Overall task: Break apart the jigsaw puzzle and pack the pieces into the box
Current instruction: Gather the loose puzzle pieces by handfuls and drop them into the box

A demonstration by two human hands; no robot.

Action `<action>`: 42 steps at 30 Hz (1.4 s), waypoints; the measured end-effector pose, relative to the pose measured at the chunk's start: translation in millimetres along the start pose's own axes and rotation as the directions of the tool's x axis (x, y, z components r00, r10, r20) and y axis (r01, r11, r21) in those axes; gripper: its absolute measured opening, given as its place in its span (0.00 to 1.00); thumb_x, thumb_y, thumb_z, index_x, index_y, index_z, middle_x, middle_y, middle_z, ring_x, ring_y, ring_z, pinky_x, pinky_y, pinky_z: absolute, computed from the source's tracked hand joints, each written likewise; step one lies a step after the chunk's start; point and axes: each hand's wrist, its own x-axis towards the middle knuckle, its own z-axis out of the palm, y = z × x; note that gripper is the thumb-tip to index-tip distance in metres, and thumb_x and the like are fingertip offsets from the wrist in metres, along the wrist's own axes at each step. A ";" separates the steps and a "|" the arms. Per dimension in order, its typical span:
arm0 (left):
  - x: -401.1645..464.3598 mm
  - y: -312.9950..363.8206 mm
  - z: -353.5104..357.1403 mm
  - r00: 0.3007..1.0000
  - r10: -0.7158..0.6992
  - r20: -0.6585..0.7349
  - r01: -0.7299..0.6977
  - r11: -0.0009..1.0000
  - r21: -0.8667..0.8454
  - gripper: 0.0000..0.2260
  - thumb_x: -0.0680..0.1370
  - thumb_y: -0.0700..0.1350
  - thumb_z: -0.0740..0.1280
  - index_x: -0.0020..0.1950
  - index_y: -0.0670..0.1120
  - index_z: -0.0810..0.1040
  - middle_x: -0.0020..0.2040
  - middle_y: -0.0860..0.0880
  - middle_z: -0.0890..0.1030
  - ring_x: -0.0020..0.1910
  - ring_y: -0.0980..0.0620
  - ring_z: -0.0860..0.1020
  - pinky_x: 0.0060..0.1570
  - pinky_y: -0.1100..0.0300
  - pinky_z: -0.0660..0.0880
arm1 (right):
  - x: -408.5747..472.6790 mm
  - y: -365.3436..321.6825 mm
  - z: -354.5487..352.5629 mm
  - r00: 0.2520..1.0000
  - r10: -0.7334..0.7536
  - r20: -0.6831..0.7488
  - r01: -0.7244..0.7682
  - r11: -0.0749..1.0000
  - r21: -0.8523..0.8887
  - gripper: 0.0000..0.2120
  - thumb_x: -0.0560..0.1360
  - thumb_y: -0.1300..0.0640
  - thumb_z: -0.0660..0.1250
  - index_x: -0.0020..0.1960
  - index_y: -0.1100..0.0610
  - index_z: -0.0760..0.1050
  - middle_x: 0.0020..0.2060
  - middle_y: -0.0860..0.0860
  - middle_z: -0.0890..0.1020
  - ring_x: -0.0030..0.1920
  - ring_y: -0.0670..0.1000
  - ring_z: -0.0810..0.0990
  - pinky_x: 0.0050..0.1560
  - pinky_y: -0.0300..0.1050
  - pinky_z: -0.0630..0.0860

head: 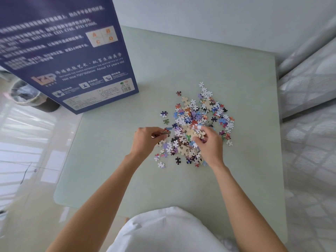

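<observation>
Pieces (197, 124) lie heaped loose on the bench (236, 170); your left hand (145, 140) pinches a few, your right hand (209, 144) grips a clump. Gather bigger handfuls, snap joined bits apart, then carry them to the box (69, 51) upright at far left. Pale green bench, glossy floor (27, 142), bin (25, 93) beyond.

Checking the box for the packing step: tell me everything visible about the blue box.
The blue box is a large flat carton, cardboard by its look, dark blue with white printed text, a lettered A-B-C-D diagram, icons, a logo and a barcode. It stands tilted at the table's far left, a lower corner on the tabletop, its top out of frame. Only this printed face shows; no opening is visible. Neither hand touches it, and the puzzle pieces lie apart to its right.
</observation>
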 end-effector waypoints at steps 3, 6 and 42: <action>-3.9 10.3 -25.0 0.999 0.047 -0.007 -0.047 0.999 -0.022 0.06 0.72 0.44 0.73 0.48 0.49 0.84 0.40 0.52 0.85 0.38 0.58 0.81 0.41 0.65 0.76 | 2.6 -18.0 -11.2 0.999 0.050 0.014 -0.052 0.989 0.140 0.15 0.70 0.61 0.72 0.56 0.55 0.77 0.49 0.48 0.81 0.47 0.46 0.80 0.46 0.34 0.76; -8.4 22.8 -61.3 0.992 0.117 -0.034 -0.119 0.992 -0.052 0.06 0.72 0.44 0.73 0.48 0.48 0.84 0.42 0.53 0.85 0.37 0.59 0.81 0.42 0.60 0.78 | 5.2 -57.1 -24.8 0.999 0.020 0.033 -0.028 0.955 0.294 0.16 0.70 0.61 0.73 0.56 0.52 0.77 0.49 0.45 0.82 0.47 0.42 0.81 0.44 0.31 0.76; 76.5 62.0 -356.7 0.825 0.447 -0.345 -0.302 0.866 0.399 0.04 0.74 0.46 0.70 0.47 0.53 0.84 0.43 0.53 0.82 0.39 0.57 0.77 0.43 0.58 0.76 | 172.9 -401.4 14.8 0.464 -0.770 0.437 0.876 0.474 -0.096 0.13 0.77 0.60 0.64 0.60 0.50 0.75 0.55 0.44 0.80 0.55 0.45 0.77 0.57 0.50 0.74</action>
